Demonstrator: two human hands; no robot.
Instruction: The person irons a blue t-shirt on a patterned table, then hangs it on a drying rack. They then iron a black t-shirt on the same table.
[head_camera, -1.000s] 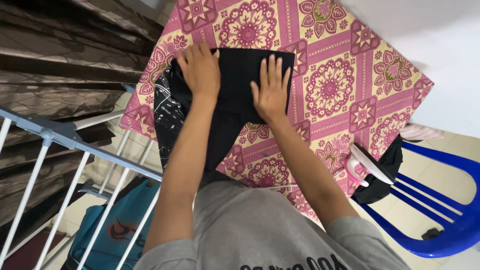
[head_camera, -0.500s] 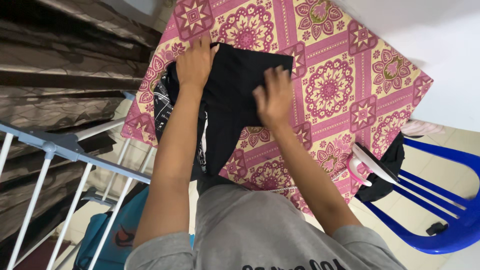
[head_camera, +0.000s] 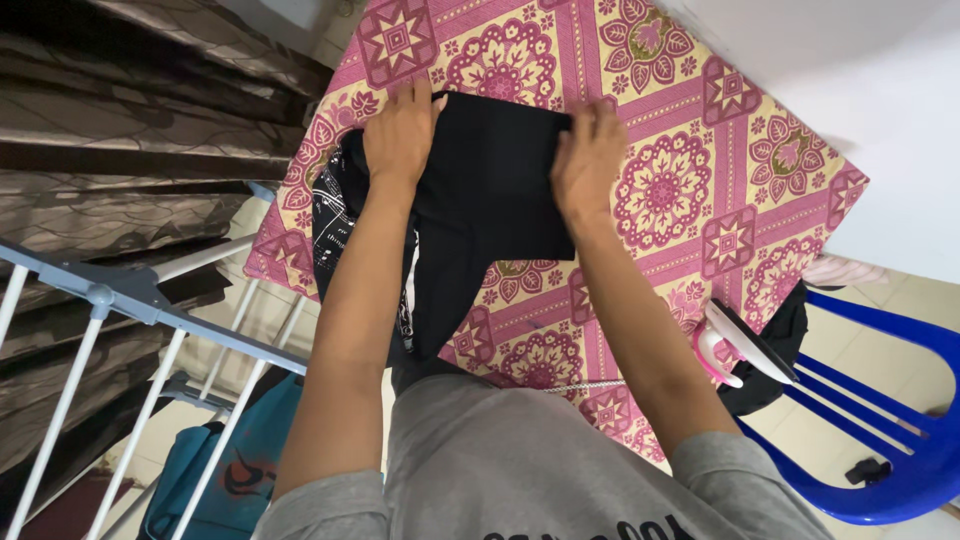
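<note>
Where a second ago my palms lay flat on it, my left hand (head_camera: 400, 130) and right hand (head_camera: 590, 150) now pinch the far corners of the black garment (head_camera: 495, 185) (half-folded), which lies on the pink patterned worktop (head_camera: 700, 150), its near end hanging off.

Black garment (head_camera: 490, 190): soft matt cloth. Table cover (head_camera: 700, 160): pink patterned cloth, smooth, slight sheen. Chair (head_camera: 890, 420): glossy blue plastic. Drying rack (head_camera: 130, 300): smooth painted metal. Curtain (head_camera: 120, 130): brown fabric, faintly shiny. Grey shirt (head_camera: 520, 470): matt knit.
</note>
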